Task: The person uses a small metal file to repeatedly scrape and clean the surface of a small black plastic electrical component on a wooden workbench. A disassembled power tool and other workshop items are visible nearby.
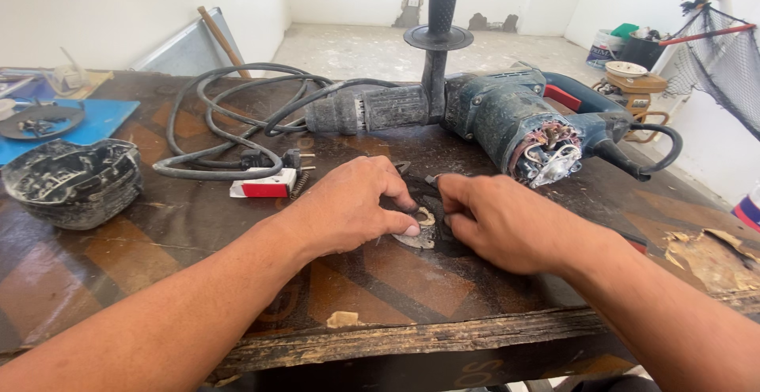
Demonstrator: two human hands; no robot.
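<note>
My left hand point(348, 206) and my right hand point(499, 222) meet over a small black part with a pale metal disc point(419, 234) lying on the worn wooden table point(158, 234). Fingers of both hands press and pinch this part; most of it is hidden under them. Just behind lies a dirty blue-green rotary hammer drill point(491, 115) on its side, its rear cover off so the motor windings point(546, 150) show. Its black side handle point(439, 20) stands upright.
The drill's black cable point(229, 115) is coiled at the back left, with its plug beside a small red-and-white box point(265, 186). A black dented bowl point(75, 182) sits at left, next to a blue board. Splintered veneer marks the right edge.
</note>
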